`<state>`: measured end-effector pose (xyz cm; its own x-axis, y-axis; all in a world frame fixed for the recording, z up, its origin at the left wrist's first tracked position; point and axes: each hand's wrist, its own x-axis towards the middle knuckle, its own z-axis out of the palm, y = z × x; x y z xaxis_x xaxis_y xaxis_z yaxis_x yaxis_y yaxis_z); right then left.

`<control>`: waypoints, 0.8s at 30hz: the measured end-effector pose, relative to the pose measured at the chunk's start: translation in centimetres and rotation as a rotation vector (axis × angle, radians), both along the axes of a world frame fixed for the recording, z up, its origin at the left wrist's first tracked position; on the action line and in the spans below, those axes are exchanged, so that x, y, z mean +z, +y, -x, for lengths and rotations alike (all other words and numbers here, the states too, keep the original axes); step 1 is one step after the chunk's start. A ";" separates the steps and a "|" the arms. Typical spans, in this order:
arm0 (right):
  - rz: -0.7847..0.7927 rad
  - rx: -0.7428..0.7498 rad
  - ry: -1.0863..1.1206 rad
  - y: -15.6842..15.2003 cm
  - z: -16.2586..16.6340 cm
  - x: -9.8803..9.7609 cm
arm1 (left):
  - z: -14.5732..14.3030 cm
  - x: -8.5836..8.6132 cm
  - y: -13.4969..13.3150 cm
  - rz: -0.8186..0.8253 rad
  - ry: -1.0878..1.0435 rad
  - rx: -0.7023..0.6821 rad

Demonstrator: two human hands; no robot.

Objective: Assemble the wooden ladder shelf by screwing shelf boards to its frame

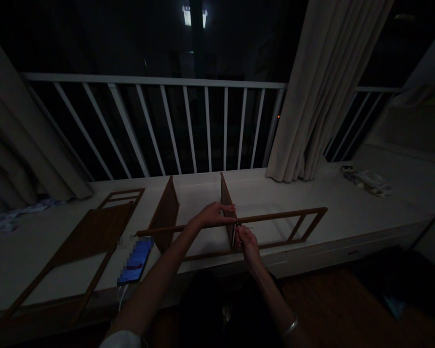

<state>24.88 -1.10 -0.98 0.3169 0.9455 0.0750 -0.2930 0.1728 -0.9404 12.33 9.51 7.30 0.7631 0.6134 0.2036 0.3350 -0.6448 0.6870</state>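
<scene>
From my remote seat I see the left hand point(214, 214) closed over the top front corner of the upright panel point(225, 193), thumb on one face and fingers on the other. Just below and to its right, the right hand point(245, 240) is curled narrow around a thin tool point(235, 236) pressed to the spot where that panel meets the long frame point(282, 215). It is too dark to tell what kind of tool it is.

The frame runs past both hands, left and right, and its far end lies well out beyond the right hand on the white desk point(348, 212). A second panel point(165, 212) stands left of the left hand. Farther left flat panels point(94, 232) lie on the desk, and a lit phone point(136, 261) lies near the left forearm.

My judgement: the panel is thin board, stiff and light, and likely to tip while the joint is loose. I would hold it by the top edge near the joint. The frame's slim rails look easy to twist, so I would grip them close to a crossing, not at the free end.
</scene>
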 end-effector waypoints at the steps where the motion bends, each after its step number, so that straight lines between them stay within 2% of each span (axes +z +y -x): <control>1: -0.004 -0.009 -0.063 0.0 -0.1 0.0 | 0.0 0.0 0.0 -0.003 -0.001 0.007; 5: -0.007 -0.129 -0.440 -0.3 -1.0 0.0 | -0.1 -0.1 0.1 -0.005 -0.006 0.006; 10: 0.026 -0.457 -1.055 -1.1 -2.4 0.2 | -0.2 0.0 0.0 0.015 0.004 0.009; 13: -0.077 -0.545 -1.268 -1.5 -3.2 1.1 | -0.2 0.0 0.0 0.018 0.004 0.018; 16: -0.234 -0.580 -1.394 -1.6 -3.7 1.9 | -0.1 -0.1 0.1 0.015 0.005 0.013; 19: -0.316 -0.570 -1.431 -1.5 -3.9 1.9 | -0.2 -0.3 0.1 0.013 0.004 0.010; 24: -0.325 -0.531 -1.256 -1.2 -3.4 0.5 | -0.3 -0.4 0.1 -0.004 -0.001 0.015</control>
<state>28.26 -2.25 -0.45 0.1855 0.6211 0.7615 0.8718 0.2536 -0.4192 12.64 9.64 6.92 0.7532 0.6244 0.2069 0.3441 -0.6421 0.6851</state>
